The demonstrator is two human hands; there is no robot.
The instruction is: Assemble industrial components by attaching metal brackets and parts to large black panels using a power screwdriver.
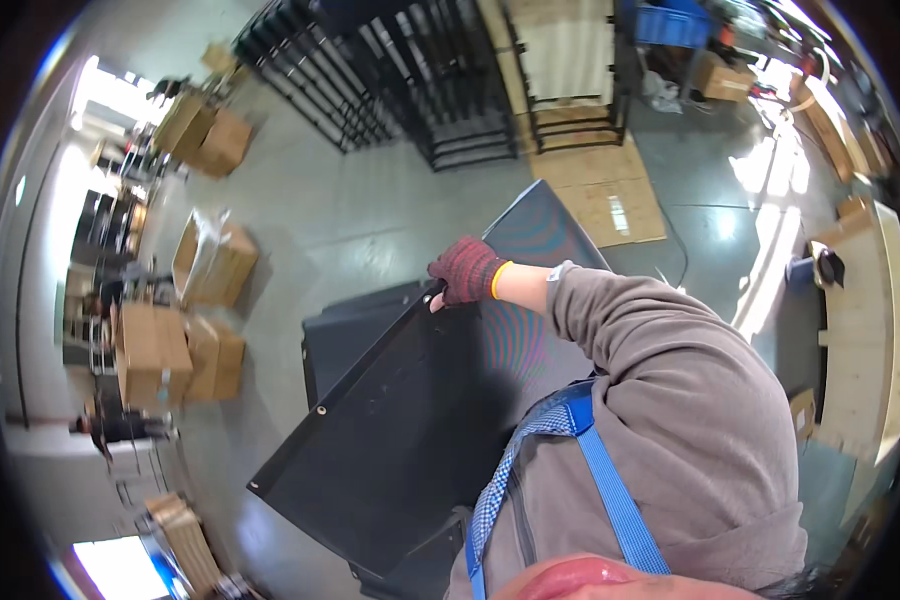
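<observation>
Below and left of my gloved hand [467,270] I see a large dark metal panel [390,430], flat, matte, tilted up off the floor, with a small hole near its left edge. Farther left, cardboard boxes [210,262] stand on the grey concrete floor [370,215]; black racks [410,80] line the far side above the hand. That hand, in a red knit glove, is closed on the panel's upper edge. Which hand it is I cannot tell; the other is hidden.
</observation>
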